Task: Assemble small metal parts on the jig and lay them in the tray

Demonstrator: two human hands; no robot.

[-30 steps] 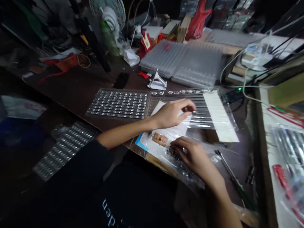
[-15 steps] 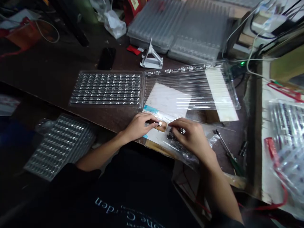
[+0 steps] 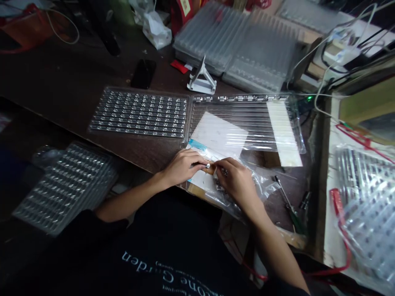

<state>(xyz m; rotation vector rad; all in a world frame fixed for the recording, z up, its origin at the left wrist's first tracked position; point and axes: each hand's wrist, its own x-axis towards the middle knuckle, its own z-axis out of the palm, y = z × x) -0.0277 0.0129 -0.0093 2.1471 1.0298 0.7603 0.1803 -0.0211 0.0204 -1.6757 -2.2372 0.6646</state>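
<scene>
Two bare hands work close together over one small tan block [image 3: 211, 169]. The left hand [image 3: 185, 167] pinches one small shiny metal piece [image 3: 207, 165] between thumb and forefinger, at the block's near-left side. The right hand [image 3: 235, 177] has its fingers curled together at the block's right end; whether they grip a piece of their own cannot be told.

Under the right palm lies one heap of loose metal parts [image 3: 219, 187], too tangled to count, on clear plastic film [image 3: 263, 183] that spreads to the right of that hand. Two blue patches show by the left fingers, one beyond them [image 3: 197, 144] and one just below. One white sheet [image 3: 224, 131] lies beyond both hands, against one clear ribbed tray [image 3: 253, 123] with a single row of about nine metal connectors [image 3: 222, 98] along its far edge and one cream strip [image 3: 285, 135] across its right part.

Beyond the left hand, to its left, sits one tray packed with rows of connectors [image 3: 140, 113]. Farther out are one black phone [image 3: 143, 74], one white folding stand [image 3: 202, 82] and two side-by-side piles of clear trays [image 3: 212, 35]. Right of the right hand lies one green-handled tool [image 3: 296, 222].
</scene>
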